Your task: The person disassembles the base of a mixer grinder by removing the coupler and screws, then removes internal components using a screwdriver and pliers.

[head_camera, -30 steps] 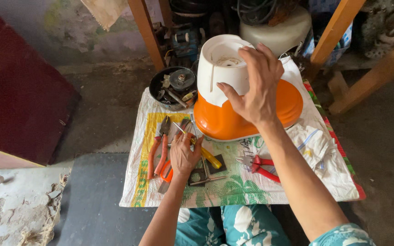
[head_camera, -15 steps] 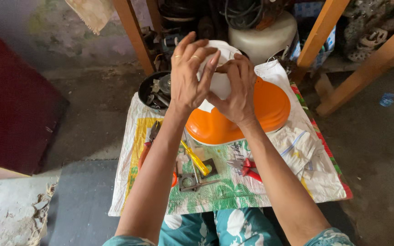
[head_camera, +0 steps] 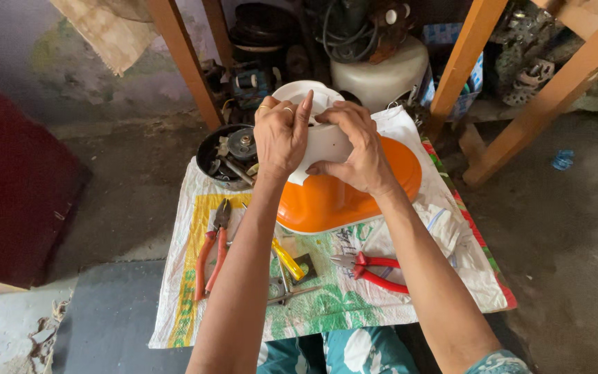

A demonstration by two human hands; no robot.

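An orange and white plastic appliance housing point(head_camera: 354, 190) stands on a printed woven sack point(head_camera: 444, 242) spread on the floor. My right hand point(head_camera: 354, 149) grips its white upper part from the right side. My left hand point(head_camera: 282, 131) presses against the same white part from the left, fingers curled, index finger pointing up, rings on two fingers. Both hands touch each other over the housing. Whether the left hand holds a small item is hidden.
Orange-handled pliers point(head_camera: 209, 253) lie at the sack's left, red-handled pliers point(head_camera: 375, 269) at the right, a yellow-handled screwdriver point(head_camera: 288, 260) between my arms. A black bowl of metal parts point(head_camera: 226, 156) sits behind. Wooden table legs point(head_camera: 458, 66) and a white tub point(head_camera: 382, 73) stand beyond.
My left hand left the tools on the sack and rose to the white top of the housing, joining the right hand. Its fingers have since curled tighter against the housing.
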